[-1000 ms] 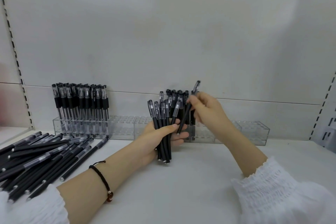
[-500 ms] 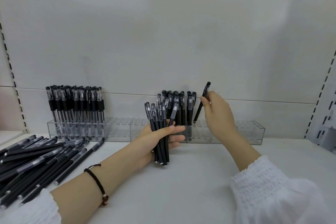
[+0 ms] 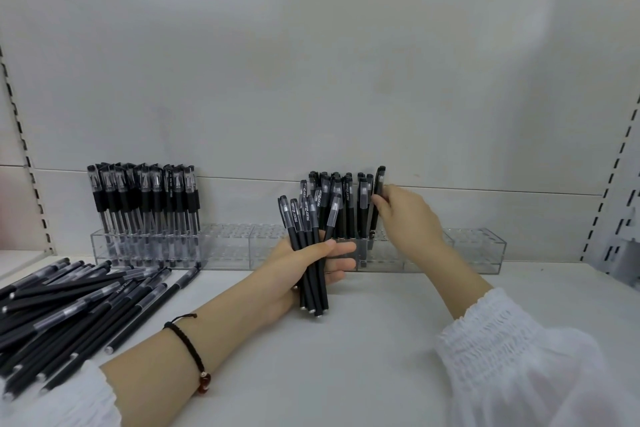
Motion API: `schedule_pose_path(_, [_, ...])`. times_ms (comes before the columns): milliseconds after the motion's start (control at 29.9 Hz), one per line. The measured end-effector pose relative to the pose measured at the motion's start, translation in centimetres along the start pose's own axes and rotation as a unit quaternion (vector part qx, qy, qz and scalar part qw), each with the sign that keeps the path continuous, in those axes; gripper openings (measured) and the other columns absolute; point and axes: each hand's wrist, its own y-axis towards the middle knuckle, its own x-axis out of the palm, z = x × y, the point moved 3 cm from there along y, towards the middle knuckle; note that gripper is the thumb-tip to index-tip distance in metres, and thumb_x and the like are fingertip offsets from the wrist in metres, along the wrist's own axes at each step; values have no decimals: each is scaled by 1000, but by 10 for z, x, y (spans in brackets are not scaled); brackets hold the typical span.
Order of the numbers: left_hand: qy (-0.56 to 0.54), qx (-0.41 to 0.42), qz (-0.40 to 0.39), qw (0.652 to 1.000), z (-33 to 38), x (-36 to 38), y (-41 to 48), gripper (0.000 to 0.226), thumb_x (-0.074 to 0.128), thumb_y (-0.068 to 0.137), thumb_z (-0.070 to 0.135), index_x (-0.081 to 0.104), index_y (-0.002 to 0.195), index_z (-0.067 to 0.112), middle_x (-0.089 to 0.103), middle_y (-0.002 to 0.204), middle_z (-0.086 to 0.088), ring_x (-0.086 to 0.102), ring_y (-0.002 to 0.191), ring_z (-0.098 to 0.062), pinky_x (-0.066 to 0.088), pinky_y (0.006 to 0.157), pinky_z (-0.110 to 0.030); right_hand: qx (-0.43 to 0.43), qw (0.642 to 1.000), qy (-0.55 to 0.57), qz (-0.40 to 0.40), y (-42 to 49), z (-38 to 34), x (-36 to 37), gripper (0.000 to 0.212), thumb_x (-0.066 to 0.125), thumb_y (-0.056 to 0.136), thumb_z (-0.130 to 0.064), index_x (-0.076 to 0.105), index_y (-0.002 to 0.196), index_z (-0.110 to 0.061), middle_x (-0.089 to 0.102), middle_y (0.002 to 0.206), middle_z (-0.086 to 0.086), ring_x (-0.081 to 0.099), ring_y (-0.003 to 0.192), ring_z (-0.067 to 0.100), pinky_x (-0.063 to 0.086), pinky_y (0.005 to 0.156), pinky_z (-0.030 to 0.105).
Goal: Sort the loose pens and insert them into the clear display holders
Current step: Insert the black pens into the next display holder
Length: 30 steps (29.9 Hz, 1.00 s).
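Observation:
My left hand [image 3: 304,267] grips a bundle of several black pens [image 3: 311,274] upright, their ends resting on the shelf in front of the holders. My right hand [image 3: 408,218] pinches a single black pen [image 3: 377,198], upright, with its lower end down in the right clear holder [image 3: 478,250] beside several black pens standing there [image 3: 343,208]. The left clear holder [image 3: 225,246] carries a row of clear-barrelled pens [image 3: 145,198] at its left end. A heap of loose black pens [image 3: 76,308] lies on the shelf at the left.
The white shelf [image 3: 363,357] runs to a white back panel [image 3: 311,80]. A slotted upright [image 3: 616,191] and a metal bracket stand at the right edge. Another slotted upright stands at the far left.
My right hand took one pen from the bundle, carried it right and back, then lowered it upright into the right holder. The left hand kept its bundle in place.

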Motion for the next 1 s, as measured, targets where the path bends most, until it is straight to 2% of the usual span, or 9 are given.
schedule_pose_path(67, [-17, 0, 5, 1000, -1, 0, 1, 29, 59, 94, 8, 51, 120, 0, 74, 104, -15, 74, 86, -24, 61, 72, -29, 9, 999, -3, -33, -1, 3, 2, 38, 45, 100, -39, 46, 67, -19, 48, 64, -6, 48, 70, 25, 29, 54, 30])
schedule_pose_path(134, [-29, 0, 8, 1000, -1, -1, 1, 21, 59, 94, 7, 54, 114, 4, 73, 103, -17, 74, 85, -25, 61, 72, -31, 11, 999, -3, -50, -4, 4, 3, 38, 47, 98, -42, 55, 70, -18, 54, 64, -3, 54, 71, 25, 34, 56, 29])
schedule_pose_path(200, [-36, 1, 8, 999, -1, -1, 2, 13, 58, 94, 7, 56, 106, 7, 73, 102, -18, 74, 83, -24, 61, 74, -31, 21, 1000, 19, 0, -5, 5, -2, 33, 47, 96, -41, 61, 76, -18, 61, 71, -4, 56, 71, 22, 36, 55, 27])
schedule_pose_path(334, [-30, 10, 5, 999, 0, -1, 1, 9, 58, 95, 11, 57, 103, 11, 74, 104, -14, 74, 84, -23, 61, 75, -31, 7, 984, 145, 104, -8, -2, -21, 23, 52, 88, -35, 54, 66, -29, 59, 66, -13, 52, 61, 3, 33, 52, 23])
schedule_pose_path(468, [-23, 8, -6, 1000, 0, 0, 0, 16, 57, 95, 15, 54, 110, 12, 73, 108, -10, 73, 90, -24, 60, 76, -33, -102, 978, 181, 19, -17, -24, -20, 26, 57, 86, -42, 60, 63, -30, 58, 59, -16, 50, 56, 0, 37, 56, 24])
schedule_pose_path(601, [-23, 9, -8, 1000, 2, 1, -1, 25, 56, 96, 14, 56, 120, 7, 73, 108, -12, 72, 94, -28, 61, 73, -33, -129, 954, 257, -85, -25, -37, -14, 21, 65, 87, -37, 72, 72, -24, 63, 62, -13, 50, 55, -2, 39, 56, 19])
schedule_pose_path(835, [-28, 4, -29, 999, 2, 2, -2, 24, 55, 96, 13, 58, 119, 5, 71, 110, -17, 70, 100, -30, 60, 80, -37, -37, 907, 395, -143, -23, -39, -15, 16, 64, 92, -22, 64, 77, -15, 57, 52, -12, 46, 43, -1, 36, 45, 11])
schedule_pose_path(935, [5, -1, -40, 999, 1, 0, -1, 16, 57, 96, 16, 62, 109, 9, 71, 116, -10, 69, 104, -25, 58, 86, -37, 50, 866, 494, -68, -11, -21, -26, 14, 56, 96, -20, 60, 85, -12, 61, 63, -2, 44, 40, 7, 31, 37, 16])
schedule_pose_path(1002, [12, -4, -37, 999, 1, -1, 0, 11, 59, 94, 18, 65, 103, 13, 73, 109, -5, 71, 94, -19, 59, 79, -34, 98, 845, 525, 15, -4, -6, -33, 13, 53, 97, -19, 56, 84, -17, 67, 72, 4, 43, 39, 8, 31, 36, 16])
